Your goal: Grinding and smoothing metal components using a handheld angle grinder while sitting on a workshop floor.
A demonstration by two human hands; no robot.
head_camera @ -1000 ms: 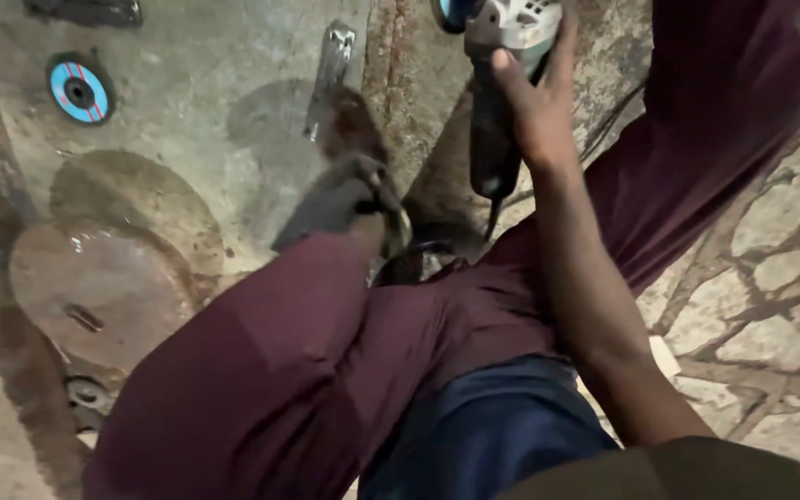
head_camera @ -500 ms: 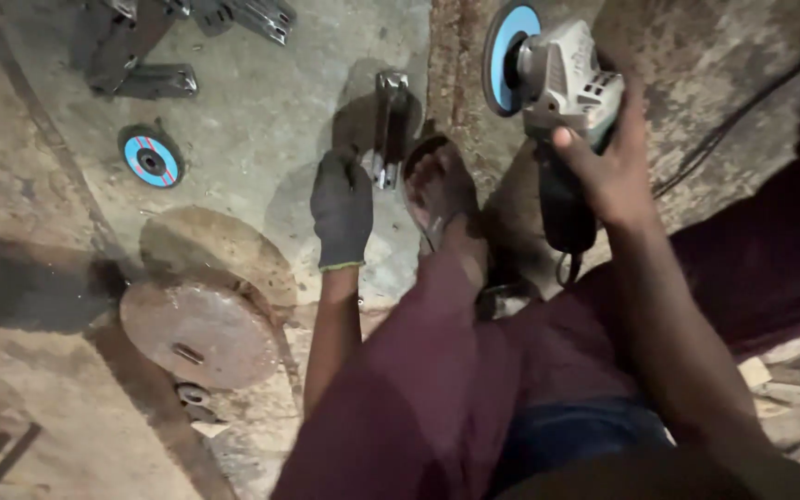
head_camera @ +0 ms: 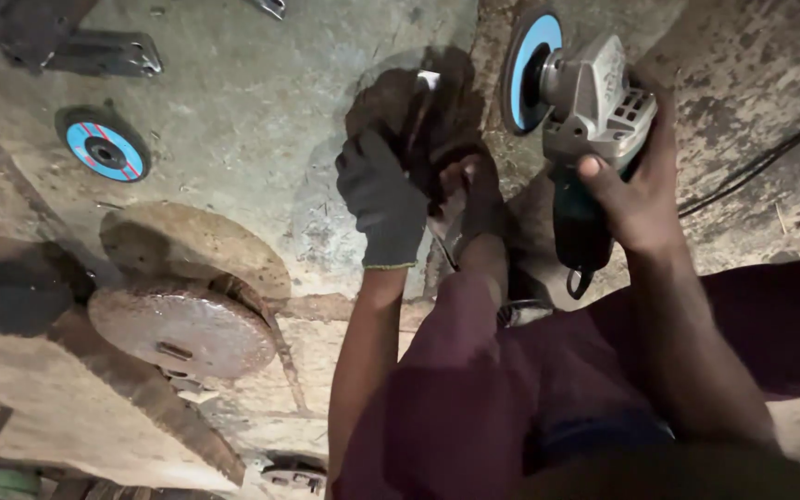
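My right hand (head_camera: 636,199) grips an angle grinder (head_camera: 590,102) with a grey head, a dark green body and a blue disc, held above the concrete floor. My left hand (head_camera: 383,199), in a dark glove, reaches down to a small metal piece (head_camera: 426,83) lying on the floor, and its fingers rest on or close around that piece; shadow hides the grip. My bare foot (head_camera: 476,208) presses down right beside the gloved hand. My leg in maroon trousers (head_camera: 474,389) fills the lower middle of the view.
A loose blue grinding disc (head_camera: 104,148) lies on the floor at the left. A rusty round metal plate (head_camera: 182,329) sits lower left. Metal brackets (head_camera: 108,54) lie at the top left. A black power cable (head_camera: 761,167) runs across the floor at the right.
The view has shifted, so everything sits lower and further right in frame. My gloved left hand has stretched out to the metal piece by my foot. The grinder stays raised in my right hand.
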